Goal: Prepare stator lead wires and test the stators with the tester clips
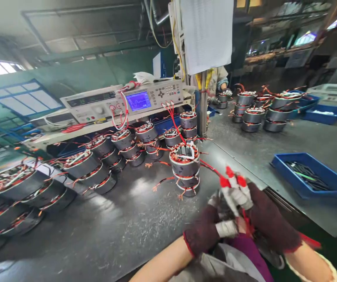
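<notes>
Both my hands wear dark gloves with taped fingers and meet at the near edge of the bench. My left hand (pixel 208 227) is closed around something grey that I cannot make out. My right hand (pixel 267 221) is closed on a bunch of red-tipped test clips (pixel 234 188) whose red leads run back to the tester (pixel 124 102). Just beyond my hands stand two stacked motor stators (pixel 184 166) with copper windings and red wires.
Rows of stacked stators (pixel 98 160) line the left and back of the grey bench (pixel 121 219). More stators (pixel 253 113) and blue trays (pixel 312 176) lie to the right. A co-worker's gloved hands (pixel 225 93) work behind a post with hanging paper (pixel 206 35).
</notes>
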`<state>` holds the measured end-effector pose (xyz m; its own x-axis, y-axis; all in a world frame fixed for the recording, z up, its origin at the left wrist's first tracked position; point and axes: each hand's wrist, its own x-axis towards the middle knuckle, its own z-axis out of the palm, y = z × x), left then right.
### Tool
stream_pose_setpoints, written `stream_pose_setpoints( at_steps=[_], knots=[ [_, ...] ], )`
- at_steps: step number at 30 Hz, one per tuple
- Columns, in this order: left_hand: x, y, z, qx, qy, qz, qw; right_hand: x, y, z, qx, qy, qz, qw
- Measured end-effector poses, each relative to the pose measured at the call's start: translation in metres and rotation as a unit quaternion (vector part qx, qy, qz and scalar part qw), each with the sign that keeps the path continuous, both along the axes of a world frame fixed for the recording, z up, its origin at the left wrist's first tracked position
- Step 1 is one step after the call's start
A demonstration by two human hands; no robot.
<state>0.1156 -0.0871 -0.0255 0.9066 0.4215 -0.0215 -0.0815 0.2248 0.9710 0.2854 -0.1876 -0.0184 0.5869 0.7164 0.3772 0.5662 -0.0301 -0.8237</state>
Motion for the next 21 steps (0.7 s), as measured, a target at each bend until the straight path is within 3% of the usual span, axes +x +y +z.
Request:
stream_pose_setpoints(
  at_steps=[3,6,8,10,12,15,18,21],
  knots=[
    [0.004,-0.009,0.019,-0.112,-0.086,0.047,0.989,-0.017,0.013,0.024,0.036,-0.074,0.012,0.997],
    [-0.016,-0.001,0.025,-0.159,-0.072,0.089,0.981,0.006,0.036,0.028,0.004,-0.19,-0.092,0.977],
    [-0.041,0.005,0.025,-0.152,-0.042,0.071,0.985,0.025,0.056,0.024,-0.049,-0.25,-0.149,0.956],
    [-0.068,0.009,0.025,-0.119,-0.006,0.048,0.992,0.037,0.074,0.019,-0.077,-0.28,-0.164,0.943],
    [-0.091,0.011,0.029,-0.089,0.009,0.035,0.995,0.041,0.091,0.017,-0.066,-0.289,-0.168,0.94],
    [-0.112,0.012,0.038,-0.113,-0.015,0.03,0.993,0.039,0.106,0.02,-0.016,-0.29,-0.167,0.942],
    [-0.122,0.017,0.046,-0.135,-0.047,0.06,0.988,0.038,0.104,0.024,-0.023,-0.275,-0.15,0.949],
    [-0.127,0.029,0.051,-0.07,-0.038,0.142,0.987,0.032,0.082,0.032,-0.058,-0.284,-0.145,0.946]
  ],
)
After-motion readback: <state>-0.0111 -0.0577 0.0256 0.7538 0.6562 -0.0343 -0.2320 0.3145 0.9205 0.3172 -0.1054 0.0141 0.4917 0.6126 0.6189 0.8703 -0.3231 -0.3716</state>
